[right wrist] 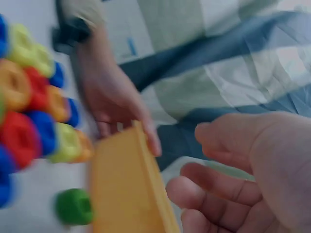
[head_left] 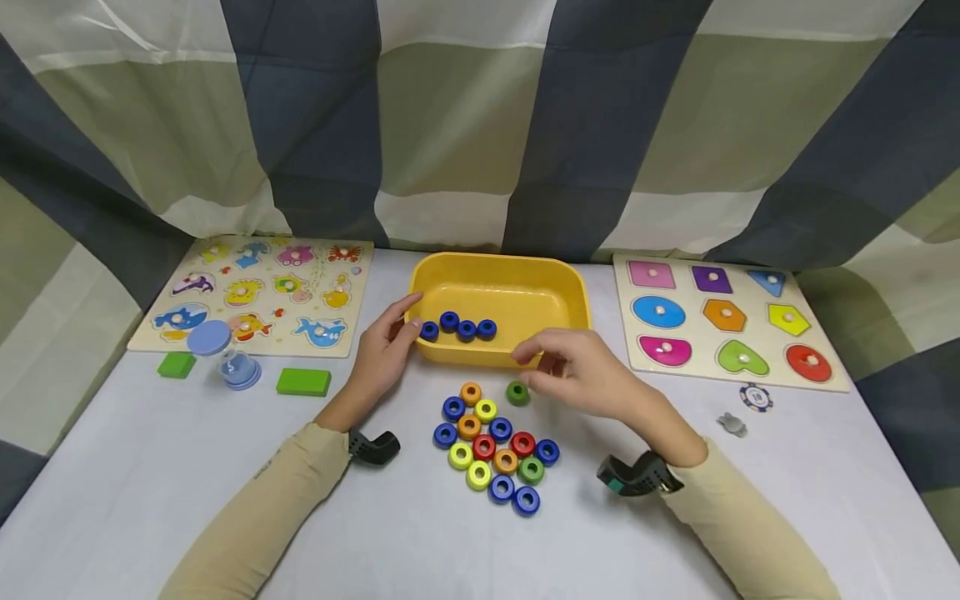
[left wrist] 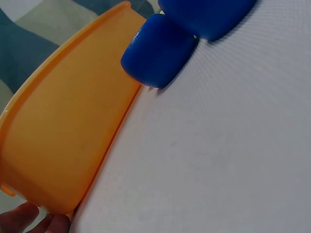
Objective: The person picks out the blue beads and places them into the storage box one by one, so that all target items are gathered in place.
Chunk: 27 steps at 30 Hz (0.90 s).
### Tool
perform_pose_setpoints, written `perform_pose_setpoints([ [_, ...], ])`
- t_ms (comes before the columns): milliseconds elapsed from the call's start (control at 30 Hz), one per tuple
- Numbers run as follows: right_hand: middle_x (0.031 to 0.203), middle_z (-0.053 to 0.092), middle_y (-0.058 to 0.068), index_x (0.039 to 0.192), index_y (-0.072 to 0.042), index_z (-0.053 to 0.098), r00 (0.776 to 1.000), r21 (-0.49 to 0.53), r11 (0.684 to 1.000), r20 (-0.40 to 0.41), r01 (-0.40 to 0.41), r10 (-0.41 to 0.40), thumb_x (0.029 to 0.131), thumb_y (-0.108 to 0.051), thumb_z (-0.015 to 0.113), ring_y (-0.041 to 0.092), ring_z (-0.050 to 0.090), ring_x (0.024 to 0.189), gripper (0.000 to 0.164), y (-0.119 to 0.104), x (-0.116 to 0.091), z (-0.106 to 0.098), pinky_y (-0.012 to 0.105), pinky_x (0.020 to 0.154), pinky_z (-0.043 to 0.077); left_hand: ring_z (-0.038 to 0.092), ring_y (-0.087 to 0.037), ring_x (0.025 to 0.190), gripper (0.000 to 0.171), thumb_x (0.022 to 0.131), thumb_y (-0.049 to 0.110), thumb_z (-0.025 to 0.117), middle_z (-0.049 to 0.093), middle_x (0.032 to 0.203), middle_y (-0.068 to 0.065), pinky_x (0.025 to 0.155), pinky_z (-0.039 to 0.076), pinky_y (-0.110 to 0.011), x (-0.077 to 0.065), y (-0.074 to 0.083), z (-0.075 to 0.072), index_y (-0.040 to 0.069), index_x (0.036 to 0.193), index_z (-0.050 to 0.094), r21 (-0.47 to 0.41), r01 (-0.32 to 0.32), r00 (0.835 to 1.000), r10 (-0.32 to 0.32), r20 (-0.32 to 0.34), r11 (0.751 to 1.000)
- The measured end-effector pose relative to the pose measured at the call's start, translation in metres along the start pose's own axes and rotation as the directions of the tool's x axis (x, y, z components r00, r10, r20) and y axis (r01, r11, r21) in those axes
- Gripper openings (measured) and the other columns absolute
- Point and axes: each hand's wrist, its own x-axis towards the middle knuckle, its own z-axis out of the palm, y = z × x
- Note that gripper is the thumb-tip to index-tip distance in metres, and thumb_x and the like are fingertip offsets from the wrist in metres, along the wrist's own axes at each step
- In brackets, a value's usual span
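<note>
My left hand (head_left: 381, 354) holds the left end of a yellow plastic tub (head_left: 498, 357), its fingertips at the tub's corner in the left wrist view. Inside the tub, several blue rings (head_left: 467, 331) lie toward the front left. Over the tub's front right rim hovers my right hand (head_left: 581, 371), fingers loosely bent, and I see nothing between them. Just below its fingertips a green ring (head_left: 517, 393) rests on the table, apart from a cluster of blue, red, orange, yellow and green rings (head_left: 483, 447) nearer to me.
An animal peg puzzle (head_left: 356, 287) lies at left, with green blocks (head_left: 303, 382) and a small blue-capped clear container (head_left: 225, 354) near it. On the right are a shape peg puzzle (head_left: 701, 337), a poker chip (head_left: 756, 397) and a small grey figure (head_left: 732, 424). A checked curtain (head_left: 457, 125) hangs behind.
</note>
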Motion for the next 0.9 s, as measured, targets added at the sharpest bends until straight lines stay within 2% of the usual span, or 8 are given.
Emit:
perform_pose_setpoints([
  [133,0.093,0.071,-0.001,0.103,-0.011,0.072,0.996,-0.004,1.0,0.085,0.023,-0.023,0.084,-0.016,0.074,0.005,0.056,0.072,0.02,0.006,-0.028,0.008,0.021,0.062,0.053,0.036,-0.019,0.144,0.041,0.101,0.024,0.048,0.044,0.152,0.001,0.117,0.036,-0.039,0.0,-0.001,-0.001,0.021,0.142,0.05,-0.008,-0.003,1.0,0.003,0.002,1.0],
  [300,0.092,0.07,-0.003,0.102,-0.016,0.071,0.983,0.005,0.999,0.181,-0.037,0.036,0.08,-0.018,0.078,0.006,0.056,0.07,0.022,0.019,-0.044,0.015,0.02,0.061,0.051,0.036,-0.018,0.144,0.041,0.101,0.024,0.047,0.043,0.152,0.002,0.117,0.035,-0.039,0.0,-0.001,0.0,0.021,0.142,0.05,-0.008,-0.004,1.0,0.004,0.004,1.0],
  [433,0.094,0.067,-0.007,0.101,-0.02,0.07,0.962,-0.002,0.995,0.255,-0.099,0.096,0.076,-0.02,0.081,0.009,0.059,0.072,0.027,0.025,-0.046,0.02,0.021,0.065,0.053,0.035,-0.018,0.144,0.041,0.101,0.024,0.047,0.043,0.152,0.002,0.117,0.035,-0.039,0.0,-0.001,0.001,0.021,0.142,0.05,-0.014,-0.005,1.0,0.005,0.009,1.0],
  [533,0.094,0.066,-0.01,0.1,-0.021,0.068,0.952,-0.007,0.995,0.293,-0.096,0.094,0.073,-0.02,0.082,0.009,0.059,0.074,0.03,0.028,-0.045,0.024,0.022,0.066,0.053,0.035,-0.017,0.144,0.041,0.101,0.025,0.047,0.043,0.152,0.003,0.117,0.035,-0.038,0.0,0.0,0.001,0.022,0.142,0.05,-0.005,0.001,1.0,-0.001,0.007,1.0],
  [700,0.092,0.064,-0.012,0.098,-0.022,0.066,0.954,-0.006,0.999,0.297,-0.046,0.046,0.069,-0.02,0.085,0.008,0.058,0.075,0.035,0.031,-0.044,0.028,0.022,0.065,0.052,0.035,-0.017,0.144,0.041,0.101,0.027,0.046,0.042,0.153,0.003,0.117,0.035,-0.038,0.0,0.0,0.0,0.023,0.142,0.049,0.01,0.01,1.0,-0.01,0.004,1.0],
  [900,0.09,0.061,-0.013,0.095,-0.023,0.062,0.95,-0.011,0.999,0.308,-0.049,0.05,0.067,-0.019,0.085,0.008,0.056,0.076,0.036,0.033,-0.043,0.032,0.021,0.068,0.052,0.035,-0.018,0.144,0.042,0.101,0.027,0.047,0.042,0.153,0.002,0.117,0.035,-0.039,0.0,0.0,-0.001,0.022,0.143,0.049,0.013,0.009,1.0,-0.009,0.008,1.0],
])
